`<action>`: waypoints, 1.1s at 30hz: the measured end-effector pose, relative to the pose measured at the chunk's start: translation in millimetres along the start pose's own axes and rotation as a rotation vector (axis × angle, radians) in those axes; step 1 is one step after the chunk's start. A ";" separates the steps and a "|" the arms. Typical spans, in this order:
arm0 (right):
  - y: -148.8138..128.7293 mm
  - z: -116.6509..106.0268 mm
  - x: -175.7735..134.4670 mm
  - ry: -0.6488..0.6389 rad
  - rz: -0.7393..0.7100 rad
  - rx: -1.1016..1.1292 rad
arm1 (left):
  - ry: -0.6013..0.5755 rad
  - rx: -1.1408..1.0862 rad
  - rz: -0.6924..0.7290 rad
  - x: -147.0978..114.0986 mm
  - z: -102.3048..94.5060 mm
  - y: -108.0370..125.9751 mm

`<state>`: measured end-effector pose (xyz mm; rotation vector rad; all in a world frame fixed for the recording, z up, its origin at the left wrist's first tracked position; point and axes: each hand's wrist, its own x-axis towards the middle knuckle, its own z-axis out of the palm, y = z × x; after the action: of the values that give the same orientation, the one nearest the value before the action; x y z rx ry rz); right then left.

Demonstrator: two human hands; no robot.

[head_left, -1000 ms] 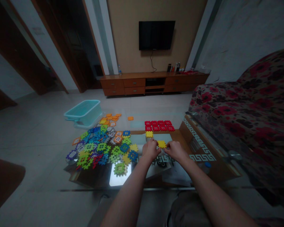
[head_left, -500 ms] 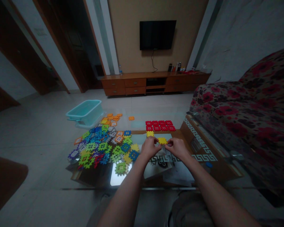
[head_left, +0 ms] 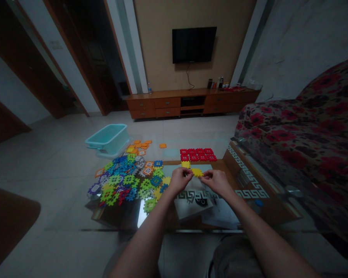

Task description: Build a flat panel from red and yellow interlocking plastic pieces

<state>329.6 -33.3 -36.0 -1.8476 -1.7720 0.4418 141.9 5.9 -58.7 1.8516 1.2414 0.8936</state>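
A yellow toothed building tile [head_left: 196,172] is held just above the glass table between my two hands. My left hand [head_left: 181,180] pinches its left edge, and the right edge is between the fingertips of my right hand [head_left: 218,182]. Another yellow tile [head_left: 185,164] lies flat beyond my left fingers, against the near side of a block of red tiles [head_left: 198,155] laid in two rows. To the left spreads a heaped pile of mixed tiles [head_left: 124,173] in green, blue, purple, white and orange.
Orange tiles [head_left: 142,144] lie behind the pile, with a single orange tile [head_left: 162,146] apart from them. A turquoise plastic bin [head_left: 108,139] stands at the far left. Papers show beneath the glass. A flowered sofa [head_left: 278,116] is on the right, a TV cabinet [head_left: 168,104] ahead.
The held yellow tile has shifted slightly left, with both hands still at its edges. The view has turned a little; the laid tiles look the same.
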 end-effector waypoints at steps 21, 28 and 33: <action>2.3 1.1 0.3 0.013 0.108 0.124 | -0.057 -0.240 -0.154 1.9 6.6 2.1; 1.5 1.1 0.7 0.006 0.126 0.129 | -0.064 -0.352 -0.180 1.8 7.4 3.1; 1.3 0.9 0.3 -0.006 0.128 0.144 | -0.058 -0.380 -0.183 0.6 7.0 5.2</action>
<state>330.1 -32.8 -37.4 -1.8657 -1.5876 0.6080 150.3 3.8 -57.6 1.4313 1.0971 0.8966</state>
